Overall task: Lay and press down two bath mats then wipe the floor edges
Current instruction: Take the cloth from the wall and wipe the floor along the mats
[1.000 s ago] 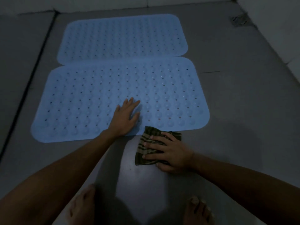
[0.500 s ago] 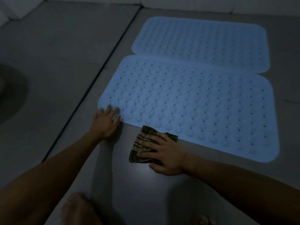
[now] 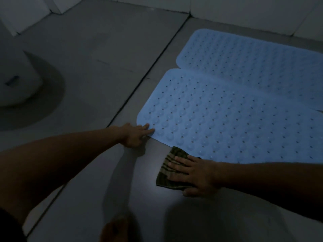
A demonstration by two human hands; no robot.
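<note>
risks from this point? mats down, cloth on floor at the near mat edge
1. The cloth under the right hand sits against the near mat edge; a wipe toward it could catch and lift that edge.
2. The left hand presses only the mat's corner with its fingertips, so the mat may slide.
3. Dim light: missed dirt along the floor edges is likely.

Near bath mat [image 3: 227,119] light blue, dotted all over with rows of small dark holes and raised bumps; far bath mat [image 3: 253,62], touching its far edge, same blue and same dotted pattern. Cloth [image 3: 168,169] at the near mat's front edge looks olive-green with pale stripes, dim light. Floor [image 3: 104,55] around the near mat plain grey with dark grout lines; wall tiles [image 3: 244,9] beyond white-ish.
</note>
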